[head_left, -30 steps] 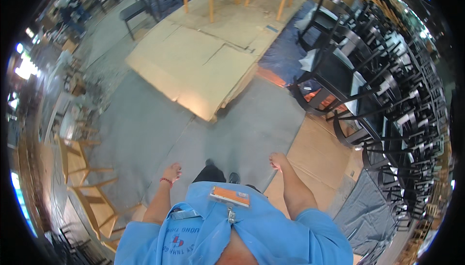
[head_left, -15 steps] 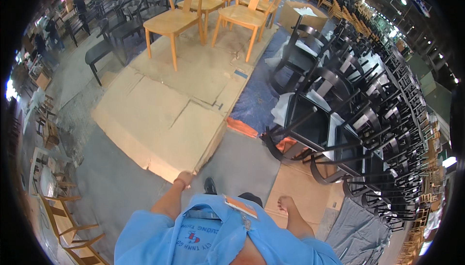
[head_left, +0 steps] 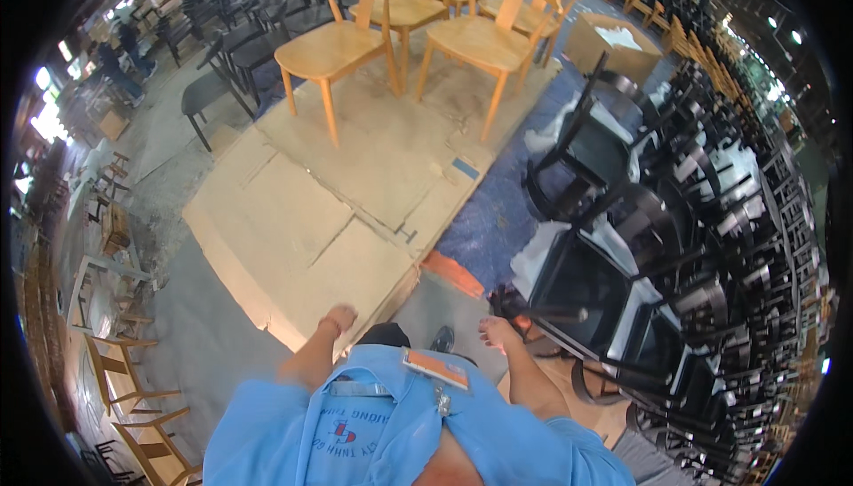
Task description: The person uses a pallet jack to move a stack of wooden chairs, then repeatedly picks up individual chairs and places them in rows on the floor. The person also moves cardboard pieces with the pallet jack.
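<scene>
Showing, in the head view, cardboard [head_left: 275, 233] lying beneath at least five upright pale wooden chairs [head_left: 329, 52] toward its far edge, apparently already placed; cannot tell the remainder; showing left hand [head_left: 340, 316] at the near edge, cannot tell grip or contact; right hand [head_left: 497, 333] loosely spread, seemingly empty, near uncountably overlapping black chairs [head_left: 582, 280]; one open box [head_left: 613, 59]

Lamps [head_left: 797, 37] at upper right are overexposed, the left edge is spotted with glare, outlines are bent, corners blackened.
</scene>
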Tool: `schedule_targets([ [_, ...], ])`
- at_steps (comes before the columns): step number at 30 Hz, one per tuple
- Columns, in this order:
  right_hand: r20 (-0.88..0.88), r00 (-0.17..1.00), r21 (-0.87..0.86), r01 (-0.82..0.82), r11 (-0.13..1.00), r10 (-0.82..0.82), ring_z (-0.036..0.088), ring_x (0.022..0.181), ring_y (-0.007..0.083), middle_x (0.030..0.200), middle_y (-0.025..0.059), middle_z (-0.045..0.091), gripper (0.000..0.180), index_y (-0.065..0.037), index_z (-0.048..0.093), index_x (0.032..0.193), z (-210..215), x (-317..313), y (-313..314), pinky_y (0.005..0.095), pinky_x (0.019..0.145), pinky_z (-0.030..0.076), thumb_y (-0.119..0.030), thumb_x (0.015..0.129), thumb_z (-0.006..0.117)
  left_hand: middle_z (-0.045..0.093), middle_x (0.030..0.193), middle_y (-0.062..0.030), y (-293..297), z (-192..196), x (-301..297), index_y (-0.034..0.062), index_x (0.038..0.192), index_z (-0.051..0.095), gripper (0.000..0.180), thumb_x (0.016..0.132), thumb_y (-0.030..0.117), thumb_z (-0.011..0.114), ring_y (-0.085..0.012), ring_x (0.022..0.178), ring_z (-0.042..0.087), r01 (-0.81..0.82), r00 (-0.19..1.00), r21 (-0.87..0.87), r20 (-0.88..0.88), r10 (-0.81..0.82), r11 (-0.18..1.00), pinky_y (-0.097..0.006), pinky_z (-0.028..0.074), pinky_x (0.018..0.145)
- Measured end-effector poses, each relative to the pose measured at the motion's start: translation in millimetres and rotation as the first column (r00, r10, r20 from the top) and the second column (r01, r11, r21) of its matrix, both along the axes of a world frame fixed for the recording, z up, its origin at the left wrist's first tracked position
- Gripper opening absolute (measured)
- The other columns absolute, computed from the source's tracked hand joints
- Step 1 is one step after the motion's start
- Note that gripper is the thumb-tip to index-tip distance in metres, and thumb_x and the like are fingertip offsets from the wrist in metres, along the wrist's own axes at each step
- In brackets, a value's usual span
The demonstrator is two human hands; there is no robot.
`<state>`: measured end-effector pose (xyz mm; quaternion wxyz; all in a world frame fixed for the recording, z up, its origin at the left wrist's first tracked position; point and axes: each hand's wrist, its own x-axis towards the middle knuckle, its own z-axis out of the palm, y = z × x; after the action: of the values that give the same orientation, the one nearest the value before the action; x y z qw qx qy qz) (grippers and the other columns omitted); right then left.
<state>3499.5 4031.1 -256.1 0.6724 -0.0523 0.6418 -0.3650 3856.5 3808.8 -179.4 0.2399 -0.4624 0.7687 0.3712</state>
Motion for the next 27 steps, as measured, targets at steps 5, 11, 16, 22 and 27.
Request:
schedule_targets([
  [5, -0.570, 0.757, -0.125, -0.463, 0.877, 0.319, 0.050, 0.055, 0.0133, 0.069, 0.0022, 0.055, 0.017, -0.007, 0.060, 0.097, -21, -133, -75, 0.0247, 0.042, 0.036, -0.014, 0.089, 0.047, 0.070, 0.081, -0.0132, 12, 8, 25, 0.0086, 0.072, 0.071, 0.013, 0.064, 0.017, 0.065, -0.0296, 0.083, 0.067, 0.369, 0.921, -0.021, 0.139, -0.363, 0.929, -0.040, 0.052, 0.072],
  [11, -0.270, 0.787, 0.449, -0.406, 0.796, 0.554, 0.058, 0.060, 0.0225, 0.082, 0.0114, 0.064, 0.019, -0.005, 0.066, 0.093, 0, -137, -144, 0.0381, 0.052, 0.048, -0.018, 0.081, 0.058, 0.066, 0.086, -0.0097, 11, -14, 38, 0.0076, 0.097, 0.066, 0.025, 0.075, 0.019, 0.061, -0.0241, 0.075, 0.065, -0.694, 0.718, 0.253, 0.190, 0.669, 0.674, -0.036, 0.052, 0.064],
  [16, -0.268, 0.888, 0.305, -0.289, 0.907, 0.373, 0.059, 0.076, 0.0244, 0.091, 0.0104, 0.060, 0.038, -0.004, 0.059, 0.111, 20, -147, -214, 0.0406, 0.066, 0.050, -0.036, 0.090, 0.057, 0.064, 0.088, -0.0070, -66, -24, -33, 0.0056, 0.114, 0.061, 0.034, 0.082, 0.019, 0.057, -0.0194, 0.071, 0.064, -0.860, 0.332, 0.393, -0.057, 0.941, 0.327, -0.032, 0.051, 0.059],
  [22, -0.341, 0.939, 0.124, 0.004, 0.992, 0.039, 0.060, 0.092, 0.0312, 0.104, 0.0148, 0.061, 0.066, 0.000, 0.056, 0.114, 28, -217, -375, 0.0470, 0.075, 0.050, -0.060, 0.085, 0.054, 0.064, 0.090, -0.0093, -156, -9, -106, -0.0022, 0.117, 0.057, 0.038, 0.084, 0.016, 0.055, -0.0171, 0.071, 0.063, -0.878, 0.129, 0.424, -0.241, 0.962, 0.224, -0.028, 0.050, 0.056],
  [27, 0.016, 0.861, -0.312, 0.488, 0.815, -0.509, 0.046, 0.117, 0.0291, 0.138, 0.0171, 0.041, 0.090, -0.004, 0.033, 0.141, 46, -317, -570, 0.0462, 0.101, 0.035, -0.070, 0.082, 0.049, 0.064, 0.094, -0.0104, -155, 19, -129, 0.0010, 0.114, 0.057, 0.034, 0.085, 0.018, 0.056, -0.0197, 0.075, 0.065, -0.946, -0.112, 0.320, -0.161, 0.981, -0.055, -0.031, 0.051, 0.057],
])
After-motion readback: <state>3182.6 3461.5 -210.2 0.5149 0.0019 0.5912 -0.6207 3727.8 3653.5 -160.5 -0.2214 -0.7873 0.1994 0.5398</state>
